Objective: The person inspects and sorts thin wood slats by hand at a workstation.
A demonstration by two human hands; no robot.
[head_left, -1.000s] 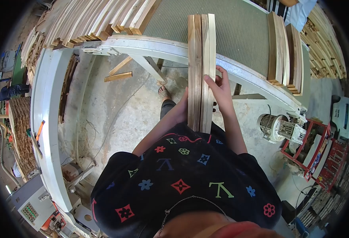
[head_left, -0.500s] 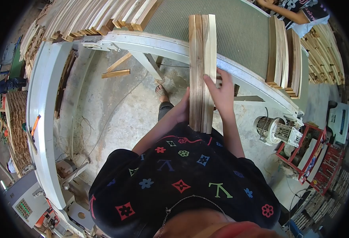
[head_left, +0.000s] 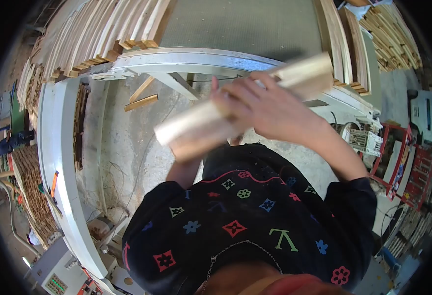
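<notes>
Fingers [head_left: 235,96] of the right hand [head_left: 270,110] curl over the top of the bundle of wood strips [head_left: 201,123] and clasp it near its middle. The left hand [head_left: 189,151] sits under the bundle's lower end, mostly hidden; cannot tell its grip. The bundle is motion-blurred, held in the air on a slant, its upper end by the table [head_left: 176,56] edge, above the concrete floor [head_left: 142,132]. Stacked slats [head_left: 103,29] lie on the table's left part, a second stack [head_left: 344,44] on its right. A motor [head_left: 366,140] is at lower right
</notes>
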